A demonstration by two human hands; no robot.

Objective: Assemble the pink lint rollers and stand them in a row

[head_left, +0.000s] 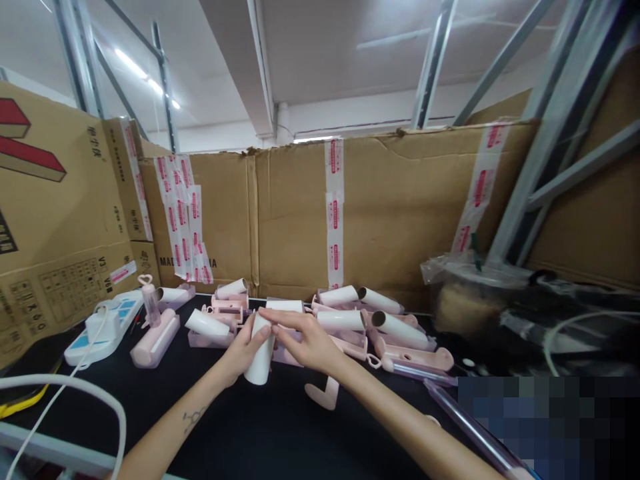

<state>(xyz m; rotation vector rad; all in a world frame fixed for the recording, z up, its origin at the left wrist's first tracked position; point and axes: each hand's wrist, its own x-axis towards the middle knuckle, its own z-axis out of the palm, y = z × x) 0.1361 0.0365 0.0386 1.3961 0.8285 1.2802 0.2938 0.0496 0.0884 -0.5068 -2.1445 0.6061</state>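
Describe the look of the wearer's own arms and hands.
Left hand and right hand wear no gloves; no sleeves or watches show on the slim forearms. The left forearm bears a thin, dark line tattoo, seemingly hexagonal with short branches.

Black tabletop (225,437): pink holders (425,358) bearing white rolls (343,321), bent pink piece (326,397), white power strip (125,312).

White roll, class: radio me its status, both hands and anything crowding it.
Left hand gripping white roll. Right hand touching its upper end. Loose pink piece to the right, apart from it.
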